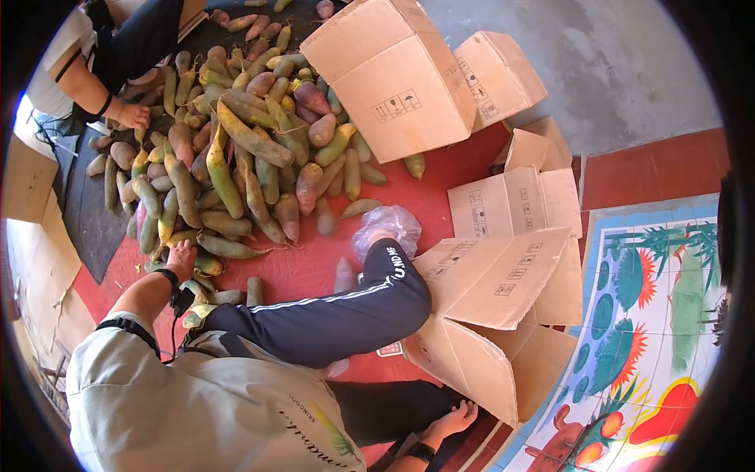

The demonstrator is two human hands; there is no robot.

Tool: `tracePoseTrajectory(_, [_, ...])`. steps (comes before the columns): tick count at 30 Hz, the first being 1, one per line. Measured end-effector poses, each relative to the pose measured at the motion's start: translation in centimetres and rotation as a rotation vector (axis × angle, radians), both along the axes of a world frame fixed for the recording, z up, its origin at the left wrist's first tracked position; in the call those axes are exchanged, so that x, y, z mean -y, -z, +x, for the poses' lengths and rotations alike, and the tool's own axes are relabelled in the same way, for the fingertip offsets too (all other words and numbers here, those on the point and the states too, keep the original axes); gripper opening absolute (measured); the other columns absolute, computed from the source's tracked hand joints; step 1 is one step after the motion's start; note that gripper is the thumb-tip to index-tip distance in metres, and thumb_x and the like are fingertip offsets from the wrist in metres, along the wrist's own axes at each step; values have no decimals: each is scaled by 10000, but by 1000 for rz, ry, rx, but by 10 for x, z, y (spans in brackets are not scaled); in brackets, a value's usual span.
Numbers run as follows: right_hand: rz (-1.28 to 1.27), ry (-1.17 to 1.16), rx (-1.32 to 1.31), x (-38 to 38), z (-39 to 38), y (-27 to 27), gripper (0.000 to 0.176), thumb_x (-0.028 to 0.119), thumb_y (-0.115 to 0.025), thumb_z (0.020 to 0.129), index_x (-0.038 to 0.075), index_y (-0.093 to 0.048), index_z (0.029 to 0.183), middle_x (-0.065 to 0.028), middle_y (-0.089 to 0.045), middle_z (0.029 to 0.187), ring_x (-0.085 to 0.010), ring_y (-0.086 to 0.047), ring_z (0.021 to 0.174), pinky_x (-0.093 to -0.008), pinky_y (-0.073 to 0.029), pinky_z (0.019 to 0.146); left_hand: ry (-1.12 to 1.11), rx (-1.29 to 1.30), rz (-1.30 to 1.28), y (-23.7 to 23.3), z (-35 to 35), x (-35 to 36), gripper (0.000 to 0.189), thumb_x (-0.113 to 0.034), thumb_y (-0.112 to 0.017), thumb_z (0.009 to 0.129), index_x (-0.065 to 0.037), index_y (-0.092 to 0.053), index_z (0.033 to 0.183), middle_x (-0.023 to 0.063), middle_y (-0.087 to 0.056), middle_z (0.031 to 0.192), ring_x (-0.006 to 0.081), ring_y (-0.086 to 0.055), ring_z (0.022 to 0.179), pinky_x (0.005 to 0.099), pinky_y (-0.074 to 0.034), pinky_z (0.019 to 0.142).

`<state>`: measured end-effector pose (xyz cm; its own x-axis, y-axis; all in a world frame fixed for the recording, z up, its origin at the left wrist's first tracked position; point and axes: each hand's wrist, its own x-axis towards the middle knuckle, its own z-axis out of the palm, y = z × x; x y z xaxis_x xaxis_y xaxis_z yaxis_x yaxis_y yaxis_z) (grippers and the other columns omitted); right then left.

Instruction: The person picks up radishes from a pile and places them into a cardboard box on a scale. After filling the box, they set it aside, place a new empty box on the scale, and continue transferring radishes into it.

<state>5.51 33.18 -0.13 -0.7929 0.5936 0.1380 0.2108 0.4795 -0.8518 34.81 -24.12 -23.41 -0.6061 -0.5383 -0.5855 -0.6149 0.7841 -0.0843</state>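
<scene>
My left hand [182, 259] is at the near edge of a big heap of long green and reddish radishes [255, 141]. Its fingers bend over a radish [184, 236], which they partly cover. On the other side of my body, my right hand [454, 420] has its fingers loosely apart and holds nothing that I can see. It is beside my leg, close to the lower edge of an open cardboard box [464, 370]. A few loose radishes [254, 291] lie between my left hand and my raised knee.
A clear plastic bag [389, 228] surrounds my foot on the red floor [314, 259]. Other cardboard boxes [393, 86], [511, 197] stand along the right of the heap. Another person's hand [132, 115] touches the heap at upper left. Painted tiles [629, 330] lie at far right.
</scene>
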Motion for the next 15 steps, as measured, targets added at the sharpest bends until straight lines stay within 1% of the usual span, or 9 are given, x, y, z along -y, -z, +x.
tracePoseTrajectory(2, [35,-37,-10,-7,0,4,339,44,-499,804,6,-496,1141,-81,-555,1087,-185,-534,941,-303,-418,726,-5,100,-3,-5,-8,-1,323,-173,-609,701,-108,-590,1017,95,-472,1081,254,-437,1060,343,-374,863])
tracePoseTrajectory(6, [35,-20,-29,-3,1,2,339,44,-497,803,2,-498,1139,-94,-556,1080,-189,-535,948,-306,-425,735,5,66,6,-8,-13,-2,338,-219,-645,657,-88,-619,967,118,-472,1087,262,-437,1059,346,-389,853])
tracePoseTrajectory(8, [26,-45,-27,-7,1,6,370,62,-498,810,6,-484,1176,-85,-532,1116,-164,-528,915,-248,-416,680,-26,103,48,-19,-19,-2,347,-237,-640,672,-90,-620,985,114,-472,1088,256,-435,1058,341,-391,853])
tracePoseTrajectory(9, [27,-42,-35,-7,1,7,373,57,-495,807,4,-484,1176,-88,-533,1110,-166,-529,920,-250,-416,683,27,145,25,-2,-16,0,336,-256,-621,696,-88,-619,987,121,-490,1108,267,-458,1064,353,-404,857])
tracePoseTrajectory(10, [20,-34,-44,-10,-1,10,373,57,-495,807,4,-484,1176,-88,-533,1110,-166,-529,920,-250,-416,683,34,136,16,9,-17,-1,336,-256,-621,696,-88,-619,987,121,-490,1108,267,-458,1064,353,-404,857])
tracePoseTrajectory(12, [-4,-68,-95,-17,-2,17,377,51,-493,805,0,-477,1179,-92,-534,1108,-170,-527,938,-258,-416,693,-31,85,130,20,-20,-1,315,-218,-608,703,-72,-624,981,139,-558,1078,270,-532,1031,368,-422,848])
tracePoseTrajectory(13, [-12,-56,-100,-11,0,11,377,51,-493,805,0,-477,1179,-92,-534,1108,-170,-527,938,-258,-416,693,-67,149,256,-19,-42,-3,356,-240,-587,714,-66,-603,1024,155,-606,1030,281,-585,974,376,-451,830])
tracePoseTrajectory(14, [-43,-67,-94,-3,1,5,373,55,-493,811,2,-474,1179,-92,-535,1109,-172,-525,948,-262,-415,706,-54,144,245,-18,-48,-4,356,-240,-587,714,-66,-603,1024,155,-606,1030,281,-585,974,376,-451,830])
tracePoseTrajectory(15, [-76,-75,-88,6,1,1,368,59,-493,817,4,-472,1180,-93,-535,1111,-174,-523,958,-266,-414,719,-61,51,297,-12,-53,-5,357,-258,-583,717,-80,-603,1025,149,-614,1011,287,-589,957,377,-457,824])
